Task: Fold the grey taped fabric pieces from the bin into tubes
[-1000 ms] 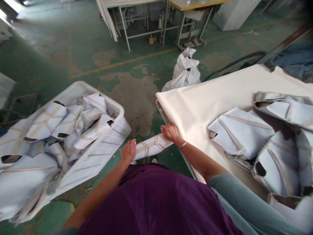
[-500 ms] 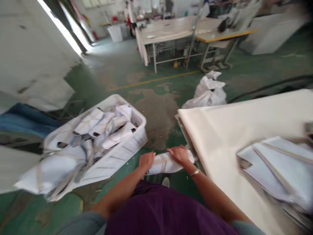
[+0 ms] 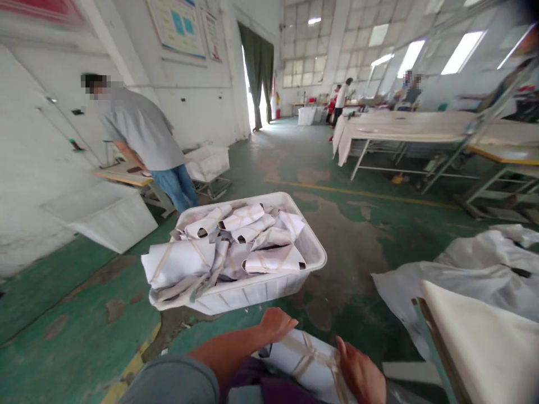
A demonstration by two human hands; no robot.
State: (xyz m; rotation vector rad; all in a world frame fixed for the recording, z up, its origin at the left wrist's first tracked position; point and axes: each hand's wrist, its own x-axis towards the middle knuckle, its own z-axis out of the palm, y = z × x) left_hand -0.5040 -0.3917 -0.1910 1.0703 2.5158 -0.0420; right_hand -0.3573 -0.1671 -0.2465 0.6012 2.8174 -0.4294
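A white rolled bundle (image 3: 288,352), tied with crossed beige strips, lies low in front of my body between my two hands. My left hand (image 3: 275,325) grips its left end, the thumb along the top edge. On the other end is my right hand (image 3: 361,367), its thumb raised along the side and its other fingers hidden. Just ahead stands a white plastic bin (image 3: 314,268) heaped with similar tied bundles (image 3: 275,259). A larger bundle (image 3: 179,261) hangs over the bin's left end.
A cream-covered table (image 3: 484,331) has its corner at my right, with white sacks (image 3: 463,264) beyond it. Left of the bin, a person in a grey shirt (image 3: 141,126) bends over a small table. An empty-looking white cart (image 3: 105,216) stands near the wall.
My view has swung left and up, bringing the bin to the centre and the grey-shirted person into sight. Both hands still hold the bundle, now closer to my body.
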